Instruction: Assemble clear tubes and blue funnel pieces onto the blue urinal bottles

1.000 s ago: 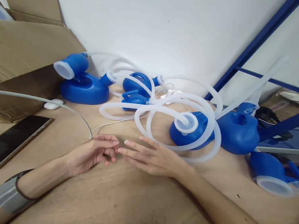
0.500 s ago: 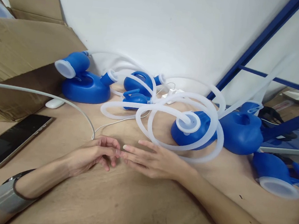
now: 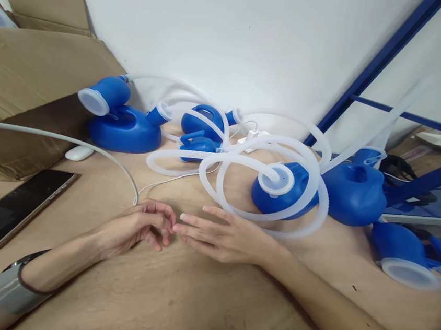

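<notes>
Both hands are low over the wooden table, in front of the blue bottles. My left hand (image 3: 141,227) has its fingers loosely curved and apart, with nothing in it. My right hand (image 3: 224,237) is stretched flat toward it, fingers extended and empty. Their fingertips meet or nearly meet; I cannot tell if they touch. Just beyond my right hand are loops of translucent corrugated tube (image 3: 224,186), running into the white cap of a blue plastic bottle (image 3: 262,200). A thin white cable (image 3: 125,173) ends near my left wrist.
More blue bottles (image 3: 125,134) stand at the back left, back middle and right (image 3: 353,195); one lies tipped at the far right (image 3: 397,246). At left are a tablet-like device (image 3: 14,211), a white mouse-shaped object (image 3: 79,153) and a cardboard box (image 3: 37,72). A blue metal frame (image 3: 376,71) rises at right.
The view has shifted very slightly. Both hands keep almost the same pose, and the objects on the table stay where they were.
</notes>
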